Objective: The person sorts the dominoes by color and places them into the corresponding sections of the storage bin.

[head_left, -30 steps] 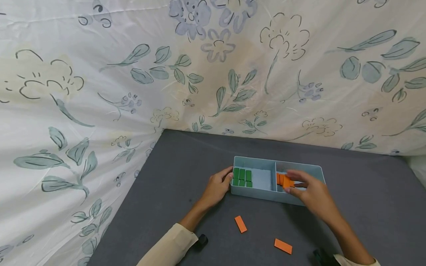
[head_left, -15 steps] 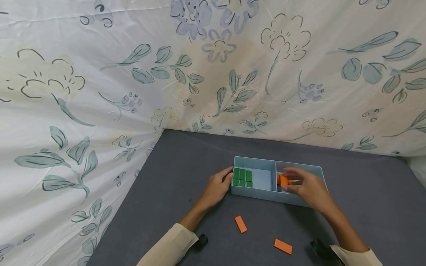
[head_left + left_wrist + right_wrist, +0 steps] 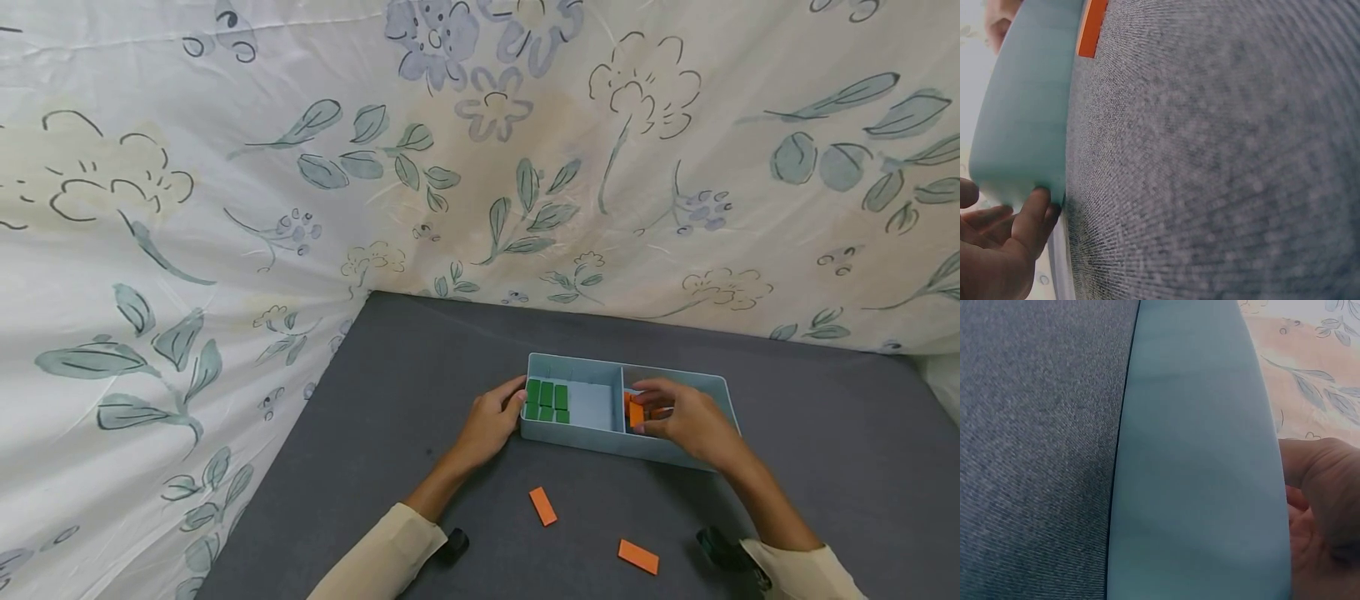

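A light blue two-compartment box (image 3: pixel 577 433) sits on the dark table. My left hand (image 3: pixel 489 423) holds its left end, and in the left wrist view the fingertips (image 3: pixel 1038 195) touch the box's end wall. Several green blocks (image 3: pixel 547 402) lie in rows at the left of the larger compartment. Over the smaller right compartment, my right hand (image 3: pixel 693 422) pinches an orange block (image 3: pixel 636 413) between thumb and fingers, close to the divider. Other orange blocks there are partly hidden by the hand. In the right wrist view, the box wall (image 3: pixel 1200 462) covers the fingertips.
Two orange blocks lie on the table in front of the box, one to the left (image 3: pixel 543 506) and one to the right (image 3: pixel 638 556). A floral cloth (image 3: pixel 480 167) hangs behind and on the left of the dark table (image 3: pixel 420 358).
My right hand has moved slightly left toward the divider with the orange block, which now stands nearer to it. My left hand stays at the box's end.
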Action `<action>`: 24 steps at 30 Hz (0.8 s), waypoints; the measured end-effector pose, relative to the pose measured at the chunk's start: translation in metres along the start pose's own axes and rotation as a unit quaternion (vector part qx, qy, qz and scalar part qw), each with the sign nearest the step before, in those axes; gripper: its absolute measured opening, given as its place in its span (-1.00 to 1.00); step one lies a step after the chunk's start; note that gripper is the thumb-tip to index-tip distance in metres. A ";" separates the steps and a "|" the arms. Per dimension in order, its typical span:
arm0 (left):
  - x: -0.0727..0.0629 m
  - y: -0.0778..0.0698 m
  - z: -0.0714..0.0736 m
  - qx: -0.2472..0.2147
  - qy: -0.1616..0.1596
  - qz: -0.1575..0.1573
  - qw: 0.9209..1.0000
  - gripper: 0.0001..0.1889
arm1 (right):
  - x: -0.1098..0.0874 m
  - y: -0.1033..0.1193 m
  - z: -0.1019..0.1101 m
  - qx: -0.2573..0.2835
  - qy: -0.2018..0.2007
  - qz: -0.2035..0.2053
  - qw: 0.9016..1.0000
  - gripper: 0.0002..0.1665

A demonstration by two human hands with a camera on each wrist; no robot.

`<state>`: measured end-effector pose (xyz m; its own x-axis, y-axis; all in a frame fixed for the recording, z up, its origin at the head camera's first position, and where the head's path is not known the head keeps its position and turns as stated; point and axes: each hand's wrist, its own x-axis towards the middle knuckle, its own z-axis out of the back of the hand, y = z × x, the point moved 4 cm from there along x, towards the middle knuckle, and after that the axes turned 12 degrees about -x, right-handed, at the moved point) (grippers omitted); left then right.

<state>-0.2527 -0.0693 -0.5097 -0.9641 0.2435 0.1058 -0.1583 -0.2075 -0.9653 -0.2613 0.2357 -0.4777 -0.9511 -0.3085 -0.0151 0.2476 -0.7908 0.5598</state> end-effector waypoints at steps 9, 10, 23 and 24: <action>0.000 0.000 -0.001 -0.007 0.001 -0.010 1.000 -0.48 | 0.005 -0.001 -0.006 -0.010 0.019 0.028 0.999 -0.36; 0.000 0.000 -0.001 -0.008 0.001 -0.011 1.000 -0.48 | 0.005 -0.001 -0.006 -0.009 0.022 0.031 0.999 -0.37; 0.000 -0.001 -0.001 -0.007 -0.002 -0.003 1.000 -0.48 | 0.010 -0.002 -0.008 0.014 0.048 0.040 0.998 -0.41; 0.000 -0.001 -0.001 -0.007 -0.002 -0.003 1.000 -0.48 | 0.010 -0.003 -0.008 0.019 0.050 0.040 0.998 -0.41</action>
<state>-0.2528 -0.0683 -0.5086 -0.9638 0.2414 0.1131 -0.1620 -0.1933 -0.9677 -0.2695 0.2305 -0.4863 -0.9049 -0.4225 -0.0511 0.3128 -0.7418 0.5932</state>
